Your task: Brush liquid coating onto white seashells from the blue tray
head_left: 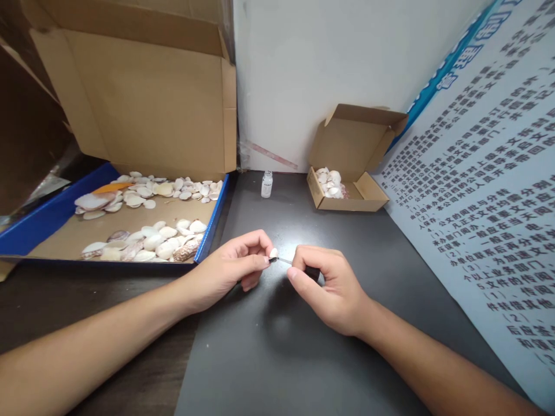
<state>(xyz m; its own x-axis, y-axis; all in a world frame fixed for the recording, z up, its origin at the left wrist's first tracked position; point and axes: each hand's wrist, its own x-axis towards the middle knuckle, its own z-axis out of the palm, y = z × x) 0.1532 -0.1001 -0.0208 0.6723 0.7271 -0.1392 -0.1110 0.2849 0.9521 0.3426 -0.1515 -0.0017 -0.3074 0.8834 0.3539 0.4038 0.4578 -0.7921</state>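
The left hand (234, 263) pinched a small shell (273, 252) between thumb and fingertips, closed tight on it. At its 3 o'clock, just beside it, the right hand (329, 286) was curled shut around a thin brush (285, 261), whose long axis ran 3 to 9 o'clock, tip touching the shell. A small bottle (266, 184) stood at 12 o'clock, well apart. The shell tray (213, 222) lay at 10 o'clock, a small carton (366, 199) at 1 o'clock.
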